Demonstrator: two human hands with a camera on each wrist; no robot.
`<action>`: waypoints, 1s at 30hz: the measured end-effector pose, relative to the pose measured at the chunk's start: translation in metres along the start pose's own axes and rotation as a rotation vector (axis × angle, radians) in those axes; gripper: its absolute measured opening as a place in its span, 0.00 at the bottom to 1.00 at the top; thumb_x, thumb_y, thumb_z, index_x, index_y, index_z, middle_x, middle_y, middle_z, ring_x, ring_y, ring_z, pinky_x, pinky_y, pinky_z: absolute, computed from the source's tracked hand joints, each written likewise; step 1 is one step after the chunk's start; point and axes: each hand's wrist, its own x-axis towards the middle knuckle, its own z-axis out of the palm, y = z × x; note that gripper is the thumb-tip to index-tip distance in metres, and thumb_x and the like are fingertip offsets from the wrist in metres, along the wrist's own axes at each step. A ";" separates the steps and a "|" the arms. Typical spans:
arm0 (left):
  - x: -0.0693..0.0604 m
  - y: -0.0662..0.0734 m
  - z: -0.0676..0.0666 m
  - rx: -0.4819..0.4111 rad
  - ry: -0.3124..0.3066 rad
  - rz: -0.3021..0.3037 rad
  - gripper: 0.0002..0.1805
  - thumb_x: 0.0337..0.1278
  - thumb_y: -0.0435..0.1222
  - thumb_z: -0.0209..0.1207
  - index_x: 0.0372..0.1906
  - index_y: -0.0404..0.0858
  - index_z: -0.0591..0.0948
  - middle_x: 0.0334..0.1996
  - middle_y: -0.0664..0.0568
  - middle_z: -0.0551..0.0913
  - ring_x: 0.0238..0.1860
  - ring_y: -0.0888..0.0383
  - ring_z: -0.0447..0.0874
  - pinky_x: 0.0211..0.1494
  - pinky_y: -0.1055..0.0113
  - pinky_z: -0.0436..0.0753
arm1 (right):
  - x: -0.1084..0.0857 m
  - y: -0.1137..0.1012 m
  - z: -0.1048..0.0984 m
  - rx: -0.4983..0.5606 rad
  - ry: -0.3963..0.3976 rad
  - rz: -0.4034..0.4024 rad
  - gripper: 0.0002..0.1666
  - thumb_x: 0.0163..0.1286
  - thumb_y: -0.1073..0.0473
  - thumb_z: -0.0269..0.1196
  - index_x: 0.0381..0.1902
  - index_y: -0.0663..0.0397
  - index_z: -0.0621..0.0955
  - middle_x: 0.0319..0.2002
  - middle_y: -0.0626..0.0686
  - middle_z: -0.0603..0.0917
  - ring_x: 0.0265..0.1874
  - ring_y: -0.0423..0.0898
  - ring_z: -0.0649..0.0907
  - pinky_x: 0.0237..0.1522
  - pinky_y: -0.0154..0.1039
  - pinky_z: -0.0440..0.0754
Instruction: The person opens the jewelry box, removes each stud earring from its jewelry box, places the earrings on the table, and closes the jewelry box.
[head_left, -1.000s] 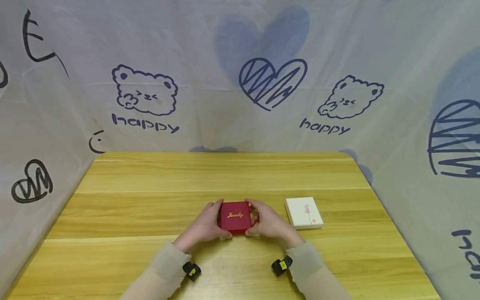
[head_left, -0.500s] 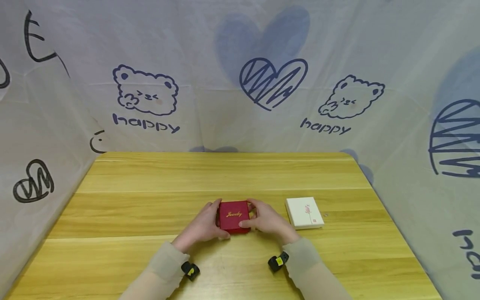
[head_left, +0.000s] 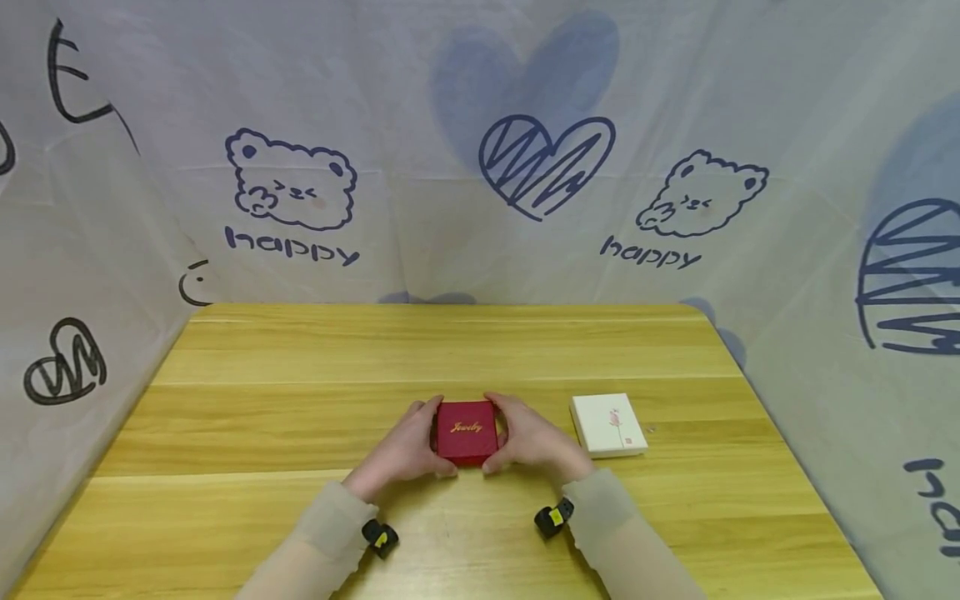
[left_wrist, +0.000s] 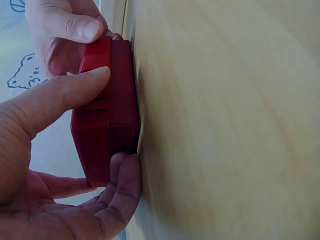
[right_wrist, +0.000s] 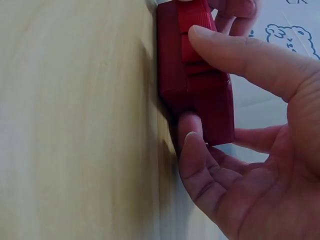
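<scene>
Two bare hands hold a square red box [head_left: 467, 433] between them, its lid facing up with the word Jewelry in gold. The left hand [head_left: 406, 448] is wrapped around the left side of the red box: its thumb lies across the near face and touches a pleated red ribbon [left_wrist: 97, 56] there, one finger reaches toward the far corner, and the lower fingers bend in against the side, their tips close to the wooden table [head_left: 300, 350]. The right hand [head_left: 531, 442] mirrors this on the right side of the red box, thumb tip on the same ribbon, the other fingers curled along the side and down near the table. Each hand pinches the red box between thumb and fingers; whether its underside rests fully on the table cannot be told. To the right of the red box, just past the right hand, lies a white box [head_left: 608, 425] printed with a pink flower. Nearer than the red box, the forearms wear pale sleeves [head_left: 322, 537] and black wrist devices [head_left: 380, 539]. Beyond the red box hangs a pale cloth [head_left: 420, 83] drawn with bears and hearts.
</scene>
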 end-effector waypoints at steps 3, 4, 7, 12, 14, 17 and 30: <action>0.000 -0.001 -0.001 -0.009 -0.002 0.012 0.60 0.30 0.35 0.81 0.72 0.26 0.58 0.56 0.37 0.69 0.54 0.45 0.73 0.61 0.48 0.72 | 0.001 0.000 0.001 -0.078 0.021 -0.012 0.65 0.41 0.64 0.81 0.74 0.61 0.59 0.64 0.61 0.67 0.55 0.52 0.74 0.62 0.50 0.68; 0.000 -0.002 -0.001 -0.014 -0.007 0.014 0.61 0.30 0.34 0.81 0.73 0.26 0.57 0.57 0.37 0.69 0.54 0.45 0.73 0.61 0.49 0.72 | 0.001 0.000 0.002 -0.089 0.024 -0.017 0.65 0.41 0.64 0.81 0.74 0.61 0.59 0.64 0.61 0.68 0.57 0.53 0.72 0.63 0.51 0.67; 0.001 -0.005 -0.001 -0.032 -0.015 0.032 0.60 0.29 0.33 0.81 0.72 0.26 0.58 0.57 0.37 0.70 0.56 0.44 0.73 0.61 0.47 0.71 | 0.003 0.001 0.002 -0.088 0.021 -0.016 0.63 0.41 0.65 0.81 0.73 0.61 0.61 0.65 0.59 0.68 0.61 0.54 0.71 0.64 0.52 0.65; 0.004 -0.008 -0.002 -0.060 -0.016 0.043 0.59 0.28 0.32 0.81 0.71 0.26 0.60 0.59 0.36 0.71 0.59 0.42 0.71 0.64 0.47 0.68 | 0.005 0.000 0.001 -0.070 0.016 -0.016 0.60 0.39 0.66 0.81 0.70 0.61 0.64 0.63 0.59 0.71 0.59 0.54 0.72 0.63 0.52 0.66; 0.005 -0.008 -0.003 -0.066 -0.017 0.035 0.59 0.27 0.31 0.81 0.71 0.27 0.60 0.59 0.37 0.72 0.60 0.43 0.71 0.65 0.48 0.68 | 0.006 0.000 0.000 -0.074 0.013 -0.019 0.59 0.39 0.66 0.82 0.69 0.61 0.64 0.61 0.58 0.72 0.57 0.53 0.74 0.62 0.52 0.68; 0.006 -0.007 -0.003 -0.065 -0.017 0.030 0.59 0.26 0.31 0.81 0.70 0.27 0.61 0.59 0.37 0.72 0.59 0.43 0.71 0.64 0.48 0.68 | 0.006 -0.001 -0.001 -0.080 0.010 -0.021 0.59 0.39 0.65 0.82 0.68 0.61 0.65 0.58 0.56 0.74 0.54 0.50 0.75 0.60 0.50 0.70; 0.007 -0.004 -0.005 -0.038 -0.036 0.029 0.62 0.23 0.29 0.81 0.72 0.28 0.59 0.60 0.37 0.72 0.59 0.44 0.72 0.64 0.49 0.68 | 0.007 0.001 0.000 -0.090 0.031 -0.038 0.60 0.36 0.64 0.83 0.68 0.60 0.66 0.55 0.54 0.74 0.45 0.46 0.76 0.53 0.47 0.74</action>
